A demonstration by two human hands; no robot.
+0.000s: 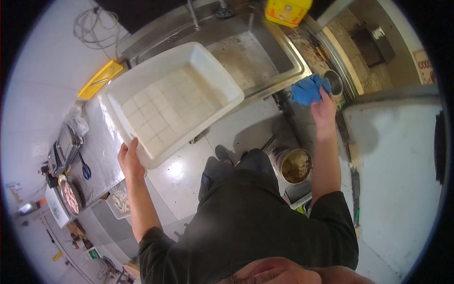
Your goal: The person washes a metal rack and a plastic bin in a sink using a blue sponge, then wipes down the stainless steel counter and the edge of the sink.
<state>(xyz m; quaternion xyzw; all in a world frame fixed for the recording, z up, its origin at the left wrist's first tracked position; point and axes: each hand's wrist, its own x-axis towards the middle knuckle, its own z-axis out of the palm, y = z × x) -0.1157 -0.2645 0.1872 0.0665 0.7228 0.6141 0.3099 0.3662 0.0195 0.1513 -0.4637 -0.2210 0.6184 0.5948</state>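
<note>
My left hand [131, 161] grips the near left corner of a large white plastic tub [170, 106], thumb over the rim. The tub is tilted, its inside facing me, and its floor shows a grid of lines with a brownish tint at one end. It overlaps the steel counter [101, 142] and part of the stainless-steel sink [244, 53]. Out to the right, my right hand [324, 106] holds a bunched blue cloth [308, 90]. Just beyond the cloth stands a metal cup-like container [333, 81]; whether they touch I cannot tell.
A yellow jug [289, 12] stands behind the sink. On the left are a yellow mandoline slicer [101, 80], stacked metal trays [65, 145], blue-handled scissors [85, 168] and a bowl of pale pink pieces [70, 198]. A bucket [294, 166] with pale residue stands by my legs.
</note>
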